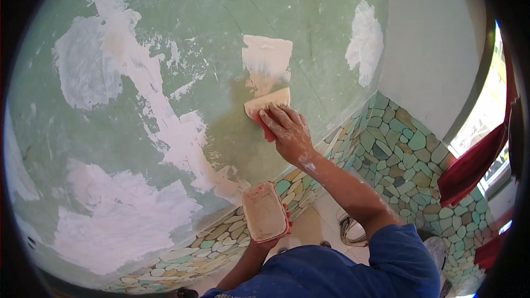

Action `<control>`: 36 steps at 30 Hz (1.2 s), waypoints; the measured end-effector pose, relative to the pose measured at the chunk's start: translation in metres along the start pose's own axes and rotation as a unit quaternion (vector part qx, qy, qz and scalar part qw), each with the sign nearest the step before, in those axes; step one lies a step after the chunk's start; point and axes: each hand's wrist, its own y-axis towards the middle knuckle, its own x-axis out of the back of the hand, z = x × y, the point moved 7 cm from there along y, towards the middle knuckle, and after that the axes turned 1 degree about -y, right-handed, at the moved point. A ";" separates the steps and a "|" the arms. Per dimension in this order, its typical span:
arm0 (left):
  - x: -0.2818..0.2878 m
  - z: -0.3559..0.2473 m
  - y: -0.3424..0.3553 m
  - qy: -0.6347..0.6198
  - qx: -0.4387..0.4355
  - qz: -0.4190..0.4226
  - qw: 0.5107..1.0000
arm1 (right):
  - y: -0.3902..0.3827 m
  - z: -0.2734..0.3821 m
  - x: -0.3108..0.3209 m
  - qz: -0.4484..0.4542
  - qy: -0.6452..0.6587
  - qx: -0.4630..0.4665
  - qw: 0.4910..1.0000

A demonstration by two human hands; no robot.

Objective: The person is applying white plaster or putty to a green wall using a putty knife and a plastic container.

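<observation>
A green wall (309,27) fills most of the view, blotched with broad white patches of filler (116,218) from seven o'clock up to eleven, with smaller ones at one and two o'clock. Below it, from six round to four o'clock, runs a band of pebble tiling (403,154) in greens, greys and browns. A red curtain (475,163) hangs by the bright window at three o'clock. The person's blue sleeve (359,267) takes up the lower edge at five o'clock.

At six o'clock the left hand (270,240) is closed around a red tray (265,211), its face coated in pale filler, held away from the wall. Just above centre, the right hand (287,129) presses flat with fingers spread over the red handle of a wide putty knife (268,105), gripping it against the wall. The blade's edge touches the wall directly beneath a fresh pale smear (266,58) at twelve o'clock.
</observation>
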 end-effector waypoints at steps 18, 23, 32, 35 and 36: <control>0.005 0.030 -0.015 0.035 -0.164 0.016 0.986 | 0.125 0.001 0.090 -0.073 -0.079 0.144 0.984; 0.007 0.032 -0.022 0.053 -0.203 0.009 0.978 | 0.045 -0.011 0.037 0.067 -0.059 0.100 0.991; 0.001 0.047 -0.025 -0.006 -0.205 0.005 0.979 | 0.020 -0.038 0.049 0.082 -0.022 0.090 0.992; 0.012 0.049 -0.028 -0.009 -0.213 0.001 0.977 | 0.089 -0.052 0.094 -0.049 -0.025 0.128 0.990; 0.014 0.049 -0.028 -0.001 -0.215 0.008 0.977 | 0.109 -0.053 0.108 -0.064 -0.021 0.113 0.991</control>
